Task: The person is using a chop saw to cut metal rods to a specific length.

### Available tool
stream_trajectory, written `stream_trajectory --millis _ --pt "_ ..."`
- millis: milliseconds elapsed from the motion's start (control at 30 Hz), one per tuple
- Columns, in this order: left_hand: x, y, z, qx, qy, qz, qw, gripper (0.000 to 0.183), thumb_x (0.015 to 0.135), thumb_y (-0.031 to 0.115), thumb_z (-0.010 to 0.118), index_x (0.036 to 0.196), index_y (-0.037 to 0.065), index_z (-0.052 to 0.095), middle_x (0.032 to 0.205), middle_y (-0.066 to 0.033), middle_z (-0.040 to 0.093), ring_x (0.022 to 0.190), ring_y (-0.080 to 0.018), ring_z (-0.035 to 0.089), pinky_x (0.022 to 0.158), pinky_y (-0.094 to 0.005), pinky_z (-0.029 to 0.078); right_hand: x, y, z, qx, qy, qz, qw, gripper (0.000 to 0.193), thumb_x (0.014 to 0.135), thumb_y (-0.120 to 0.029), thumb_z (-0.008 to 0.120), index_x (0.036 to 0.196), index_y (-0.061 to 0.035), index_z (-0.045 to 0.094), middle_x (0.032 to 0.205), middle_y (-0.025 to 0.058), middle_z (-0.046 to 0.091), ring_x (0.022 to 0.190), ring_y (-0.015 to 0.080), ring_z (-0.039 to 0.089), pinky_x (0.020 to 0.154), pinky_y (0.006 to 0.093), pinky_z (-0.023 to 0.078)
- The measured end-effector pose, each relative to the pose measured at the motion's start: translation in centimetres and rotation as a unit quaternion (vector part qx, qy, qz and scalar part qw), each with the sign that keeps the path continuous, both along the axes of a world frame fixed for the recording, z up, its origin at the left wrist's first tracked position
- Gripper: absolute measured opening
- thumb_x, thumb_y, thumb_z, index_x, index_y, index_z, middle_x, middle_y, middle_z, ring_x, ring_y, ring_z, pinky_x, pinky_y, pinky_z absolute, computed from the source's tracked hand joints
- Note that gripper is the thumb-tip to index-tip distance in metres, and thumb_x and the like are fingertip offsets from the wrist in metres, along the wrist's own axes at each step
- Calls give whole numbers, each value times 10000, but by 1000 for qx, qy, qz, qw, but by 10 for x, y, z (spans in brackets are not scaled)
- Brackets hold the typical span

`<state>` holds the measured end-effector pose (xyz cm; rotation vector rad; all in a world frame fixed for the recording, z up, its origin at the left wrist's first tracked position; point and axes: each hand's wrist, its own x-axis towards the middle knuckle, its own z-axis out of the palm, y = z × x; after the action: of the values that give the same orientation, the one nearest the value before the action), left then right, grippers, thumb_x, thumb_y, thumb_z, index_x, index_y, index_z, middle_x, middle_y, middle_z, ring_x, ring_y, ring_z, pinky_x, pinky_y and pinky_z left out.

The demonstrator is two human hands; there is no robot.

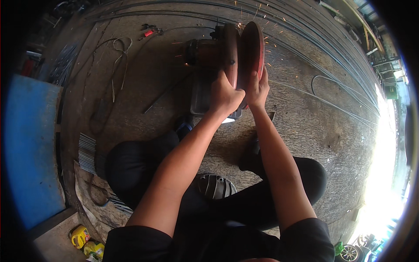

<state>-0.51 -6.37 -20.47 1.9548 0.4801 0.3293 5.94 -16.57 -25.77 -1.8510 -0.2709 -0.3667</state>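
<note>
A cut-off machine with a dark motor housing [201, 52] and a rounded brownish-red guard [231, 54] stands on the floor ahead of me. Beside the guard, to its right, a large red disc [254, 56] is tilted on edge. My right hand [259, 89] grips the disc's lower rim, thumb on the inner face and fingers behind. Closed at the guard's lower end is my left hand [227, 94], its thumb against the guard; what its fingers hold is hidden. Orange sparks fly around the top of the disc and near the motor.
Long metal rods [305, 37] run across the far and right side. A pale cord [118, 65] and a small red item [149, 32] lie left of the machine. Near my left leg is a bundle of short rods [87, 150]; a blue panel [32, 148] stands beyond.
</note>
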Motion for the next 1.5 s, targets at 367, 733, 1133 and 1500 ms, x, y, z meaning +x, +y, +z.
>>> stream_trajectory --millis 367,733,1133,1500 --pt "1 -1 -5 24 -17 18 999 473 621 59 637 1060 -45 497 921 -259 630 902 -382 637 783 -402 502 -1 -1 -1 5 24 4 1000 587 936 -427 461 1338 -3 399 1136 249 594 1048 375 595 858 398 461" --pt "0 -1 -4 30 -40 26 998 474 603 59 643 1040 -53 498 896 -254 628 887 -371 640 783 -400 500 -1 0 -4 13 31 4 999 573 934 -411 475 1327 2 411 1142 253 590 1070 392 580 867 411 457" --pt "-2 0 1 -5 15 -1 1000 543 612 52 638 1098 -102 449 940 -322 602 950 -432 603 838 -428 486 -4 0 -1 5 43 3 999 569 935 -425 467 1325 -15 418 1107 242 610 1028 383 605 827 413 473" --pt "1 1 -6 -28 -1 15 999 462 605 57 637 1010 -128 513 910 -326 611 929 -427 617 837 -406 494 -5 1 -1 -10 -7 -11 1000 524 943 -384 458 1326 -28 421 1059 243 626 993 381 620 802 413 481"
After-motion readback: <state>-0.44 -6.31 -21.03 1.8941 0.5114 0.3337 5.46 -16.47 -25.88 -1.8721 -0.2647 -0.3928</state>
